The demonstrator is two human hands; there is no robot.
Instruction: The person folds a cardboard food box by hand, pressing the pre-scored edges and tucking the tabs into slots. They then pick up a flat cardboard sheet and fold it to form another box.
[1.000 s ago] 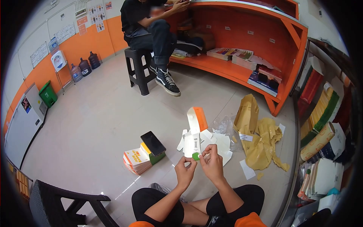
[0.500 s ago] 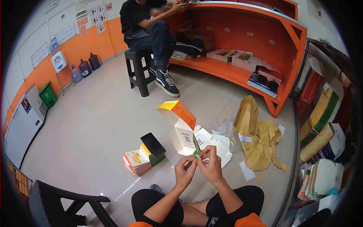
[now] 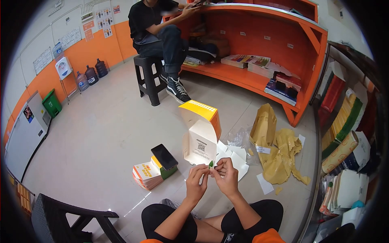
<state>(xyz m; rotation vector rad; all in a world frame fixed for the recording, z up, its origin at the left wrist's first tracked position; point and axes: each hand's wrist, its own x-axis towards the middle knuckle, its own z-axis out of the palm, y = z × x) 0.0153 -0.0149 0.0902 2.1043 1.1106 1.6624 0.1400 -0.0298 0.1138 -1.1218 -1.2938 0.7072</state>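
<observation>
My left hand [image 3: 196, 183] and my right hand [image 3: 225, 178] meet in front of me, fingertips pinched on a small green-and-white card flap [image 3: 211, 164]. It sits at the near edge of an open cardboard box [image 3: 201, 142], yellow and orange outside, white inside with a printed QR code. Whether the flap is joined to the box is hidden by my fingers. Beyond my right hand lie flat white card pieces [image 3: 231, 157]. To the left, a stack of printed flat boxes [image 3: 146, 175] rests on the floor, with a dark phone [image 3: 164, 156] leaning on a green-and-yellow box [image 3: 168, 171].
Torn brown paper [image 3: 279, 158] and clear plastic [image 3: 239, 137] lie on the right. A seated person [image 3: 158, 40] on a black stool [image 3: 146, 77] is ahead, beside an orange shelf [image 3: 247, 77]. Another black stool [image 3: 60, 214] stands at lower left; packed shelving [image 3: 344, 162] borders the right.
The box has turned and its lid has shifted right and upright, showing more of its white inside. Less of the green card shows above my fingers. Both hands stay pinched in nearly the same place.
</observation>
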